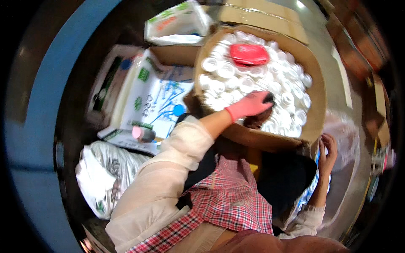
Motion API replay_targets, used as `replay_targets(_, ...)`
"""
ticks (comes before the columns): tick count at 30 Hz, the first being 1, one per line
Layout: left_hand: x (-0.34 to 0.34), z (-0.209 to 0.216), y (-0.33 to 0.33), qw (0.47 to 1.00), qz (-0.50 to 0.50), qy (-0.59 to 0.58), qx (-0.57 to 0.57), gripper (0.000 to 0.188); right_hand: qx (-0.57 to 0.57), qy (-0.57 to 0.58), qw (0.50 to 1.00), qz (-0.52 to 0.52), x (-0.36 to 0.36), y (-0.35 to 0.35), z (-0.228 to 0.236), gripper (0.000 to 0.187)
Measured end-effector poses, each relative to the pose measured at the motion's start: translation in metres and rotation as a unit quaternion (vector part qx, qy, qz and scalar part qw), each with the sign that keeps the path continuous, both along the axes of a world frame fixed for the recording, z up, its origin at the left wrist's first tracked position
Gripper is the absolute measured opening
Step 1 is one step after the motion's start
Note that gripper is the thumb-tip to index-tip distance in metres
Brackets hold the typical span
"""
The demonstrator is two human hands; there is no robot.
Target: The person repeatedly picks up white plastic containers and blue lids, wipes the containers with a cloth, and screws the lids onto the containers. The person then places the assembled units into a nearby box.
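My left hand [253,104], in a pink glove with dark fingertips, reaches over a large cardboard box [270,141] filled with round white plastic caps [225,69]. Its fingers curl down among the caps; what they hold is hidden. Just below them shows a blurred dark-brown patch [258,119] that I cannot identify. A red, shiny flat packet [249,55] lies on the caps toward the far side. My bare right hand [329,155] is by the box's near right corner, fingers loosely bent and slightly apart, beside a clear plastic bag [344,135].
At left stands an open white carton [134,101] with blue stick-like pieces and a blue disc [179,110]. A pink-capped bottle [143,133] is at its near edge. Bags lie near it, one white [179,25], one stuffed [109,170]. A closed carton [263,17] sits behind.
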State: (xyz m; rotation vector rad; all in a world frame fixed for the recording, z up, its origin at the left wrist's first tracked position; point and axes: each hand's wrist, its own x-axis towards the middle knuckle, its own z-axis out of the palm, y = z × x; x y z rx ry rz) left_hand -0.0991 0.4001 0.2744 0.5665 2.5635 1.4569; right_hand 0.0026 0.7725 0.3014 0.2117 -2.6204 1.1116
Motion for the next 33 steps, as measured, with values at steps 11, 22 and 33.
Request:
replay_targets(11,0.029,0.0,-0.289,0.872,0.427,0.174,0.161,0.039,0.023,-0.068,0.973,0.221,-0.062,-0.269,-0.07,0.022)
replay_targets(22,0.074,-0.307,-0.396,0.841,0.268,-0.242,-0.403,0.091,0.093,-0.104,0.975,0.171,-0.065,-0.284,-0.077,0.01)
replay_targets(33,0.056,-0.308,-0.417,0.87,0.308,-0.093,-0.375,0.089,0.099,-0.165,0.966,0.171,-0.068,-0.292,-0.071,0.009)
